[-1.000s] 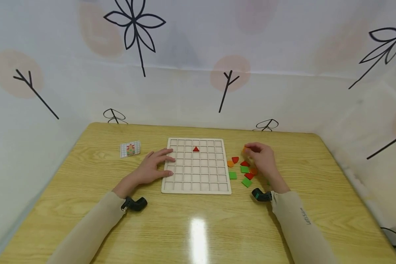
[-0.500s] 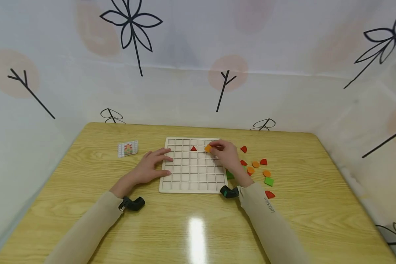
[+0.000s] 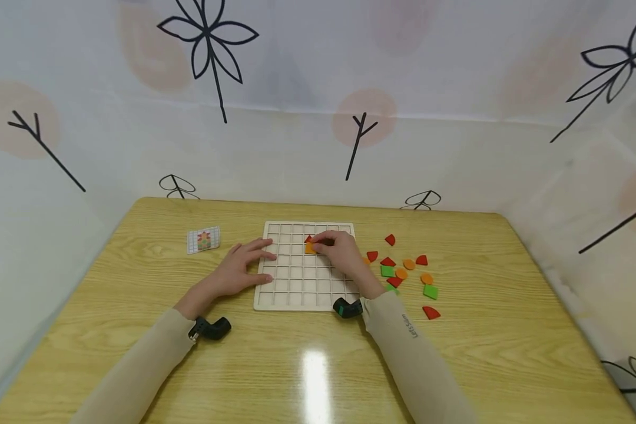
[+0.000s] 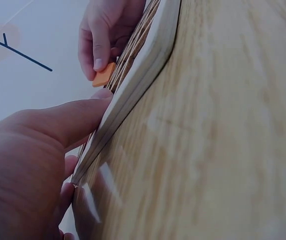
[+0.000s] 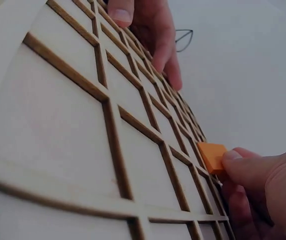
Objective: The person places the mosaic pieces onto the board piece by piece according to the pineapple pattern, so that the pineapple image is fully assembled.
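Grid board (image 3: 298, 285) on the table (image 3: 254, 365): the left hand (image 3: 234, 271), fingers spread and holding nothing, rests on its left edge. Loose pieces (image 3: 401, 274) lie right of the board. At its far half, the right hand (image 3: 341, 253) pinches an orange tile (image 3: 310, 248), thumb against fingers, beside a red triangle (image 3: 308, 239). Behind the board hangs patterned cloth (image 3: 286, 153).

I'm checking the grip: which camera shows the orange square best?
The right wrist view: the orange square looks largest there, pinched by the right hand. The left wrist view shows it smaller, the head view smallest.
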A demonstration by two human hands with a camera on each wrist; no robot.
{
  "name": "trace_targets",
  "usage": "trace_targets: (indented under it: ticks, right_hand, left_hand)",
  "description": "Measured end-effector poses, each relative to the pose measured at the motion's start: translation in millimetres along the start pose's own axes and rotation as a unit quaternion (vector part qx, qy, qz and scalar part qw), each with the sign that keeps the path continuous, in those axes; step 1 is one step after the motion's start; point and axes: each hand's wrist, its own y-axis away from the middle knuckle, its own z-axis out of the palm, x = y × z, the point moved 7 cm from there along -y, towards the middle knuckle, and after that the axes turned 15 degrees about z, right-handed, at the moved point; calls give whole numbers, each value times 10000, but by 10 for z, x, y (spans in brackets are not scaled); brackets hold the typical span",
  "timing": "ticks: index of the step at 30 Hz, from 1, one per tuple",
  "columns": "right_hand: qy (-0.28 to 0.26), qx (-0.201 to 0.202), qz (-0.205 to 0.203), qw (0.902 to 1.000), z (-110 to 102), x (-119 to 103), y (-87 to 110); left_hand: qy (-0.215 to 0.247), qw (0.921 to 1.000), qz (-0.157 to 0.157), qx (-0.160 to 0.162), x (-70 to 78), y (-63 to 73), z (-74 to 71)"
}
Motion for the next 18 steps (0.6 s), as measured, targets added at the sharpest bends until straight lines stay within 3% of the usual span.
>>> trace_targets:
  ticks: [18]
  right_hand:
    - [203,223,20,9995,51,-13,7]
  left_hand:
    - [5,10000,5,-7,4,14,-8]
